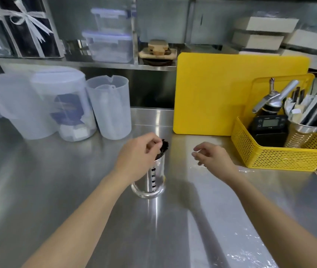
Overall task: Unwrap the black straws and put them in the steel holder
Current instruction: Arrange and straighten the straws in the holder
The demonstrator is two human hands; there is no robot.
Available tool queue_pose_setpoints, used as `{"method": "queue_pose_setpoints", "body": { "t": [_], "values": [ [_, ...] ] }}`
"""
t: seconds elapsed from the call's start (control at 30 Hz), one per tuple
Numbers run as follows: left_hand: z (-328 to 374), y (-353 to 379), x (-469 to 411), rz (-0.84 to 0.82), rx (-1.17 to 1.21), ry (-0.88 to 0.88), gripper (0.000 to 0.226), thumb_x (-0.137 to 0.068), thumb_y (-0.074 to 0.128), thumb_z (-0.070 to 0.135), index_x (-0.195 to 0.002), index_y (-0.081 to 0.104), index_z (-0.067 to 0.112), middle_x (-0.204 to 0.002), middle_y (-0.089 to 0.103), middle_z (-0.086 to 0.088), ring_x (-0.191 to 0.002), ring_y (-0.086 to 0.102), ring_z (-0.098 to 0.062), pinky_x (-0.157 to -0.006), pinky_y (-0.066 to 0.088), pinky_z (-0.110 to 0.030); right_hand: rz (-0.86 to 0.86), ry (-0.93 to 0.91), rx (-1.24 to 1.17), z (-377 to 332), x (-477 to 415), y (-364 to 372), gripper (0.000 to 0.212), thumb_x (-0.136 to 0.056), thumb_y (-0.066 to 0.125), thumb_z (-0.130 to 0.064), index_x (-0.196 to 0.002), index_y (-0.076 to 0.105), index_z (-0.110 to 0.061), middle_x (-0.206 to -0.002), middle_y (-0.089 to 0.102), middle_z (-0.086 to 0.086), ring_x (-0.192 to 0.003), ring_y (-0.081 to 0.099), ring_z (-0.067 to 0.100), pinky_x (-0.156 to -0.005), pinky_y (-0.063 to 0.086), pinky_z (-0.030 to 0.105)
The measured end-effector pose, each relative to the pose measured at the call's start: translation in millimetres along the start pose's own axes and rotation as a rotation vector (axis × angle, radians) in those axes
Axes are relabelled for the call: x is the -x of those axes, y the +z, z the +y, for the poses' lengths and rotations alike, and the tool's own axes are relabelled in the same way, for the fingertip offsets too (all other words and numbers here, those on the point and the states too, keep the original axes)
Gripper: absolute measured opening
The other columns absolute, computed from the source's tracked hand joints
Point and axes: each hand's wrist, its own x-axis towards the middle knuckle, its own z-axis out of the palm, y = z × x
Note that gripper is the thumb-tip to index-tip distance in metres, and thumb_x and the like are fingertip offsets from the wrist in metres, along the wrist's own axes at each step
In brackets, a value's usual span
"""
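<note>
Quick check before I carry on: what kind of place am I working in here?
Most likely a café or commercial kitchen prep station: a stainless steel counter, a yellow cutting board leaning against the wall, and a yellow basket holding a digital scale.

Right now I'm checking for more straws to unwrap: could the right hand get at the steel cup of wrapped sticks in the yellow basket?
Probably yes. The right hand hangs open over bare counter, with nothing between it and the yellow basket. The steel cup stands at the basket's near side, open-topped.
</note>
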Motion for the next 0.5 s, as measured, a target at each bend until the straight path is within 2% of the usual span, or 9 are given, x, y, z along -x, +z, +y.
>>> {"method": "queue_pose_setpoints", "body": {
  "t": [0.07, 0.13, 0.37, 0.5],
  "values": [
    [-13, -13, 0, 0.06, 0.003, -0.008, 0.012, -0.088, 0.056, 0.024, -0.078, 0.062, 0.03, -0.067, 0.065, 0.016, -0.069, 0.064, -0.013, -0.069, 0.051, -0.036, 0.028, -0.04, -0.079, -15, 1, 15, 0.006, -0.086, 0.062, -0.012, -0.091, 0.063, -0.01, -0.079, 0.067, 0.016, -0.059, 0.06, 0.016, -0.051, 0.043, 0.012],
    [-28, -22, -1, 0.072, -0.013, -0.021, 0.015, -0.087, 0.057, 0.021, -0.076, 0.062, 0.029, -0.065, 0.064, 0.016, -0.067, 0.062, -0.012, -0.067, 0.049, -0.034, 0.026, -0.068, -0.134, -28, 2, 28, 0.004, -0.085, 0.062, -0.01, -0.086, 0.063, -0.012, -0.074, 0.065, 0.011, -0.056, 0.058, 0.013, -0.049, 0.04, 0.008],
    [-60, -28, -8, -0.037, -0.057, -0.042, 0.008, -0.085, 0.06, 0.015, -0.089, 0.066, 0.017, -0.077, 0.066, 0.004, -0.073, 0.06, -0.019, -0.076, 0.05, -0.037, 0.058, -0.068, -0.168, -45, 3, 55, 0.007, -0.084, 0.064, -0.007, -0.087, 0.063, -0.014, -0.069, 0.062, 0.009, -0.054, 0.055, 0.015, -0.05, 0.041, 0.01],
    [-62, -23, -17, -0.09, -0.046, 0.0, 0.009, -0.085, 0.06, 0.016, -0.093, 0.065, 0.016, -0.077, 0.063, 0.006, -0.069, 0.055, -0.015, -0.075, 0.048, -0.033, 0.091, -0.076, -0.201, -46, 6, 57, 0.019, -0.082, 0.066, -0.009, -0.077, 0.06, -0.027, -0.068, 0.062, 0.008, -0.051, 0.054, 0.01, -0.051, 0.041, 0.012]
  ]
}}
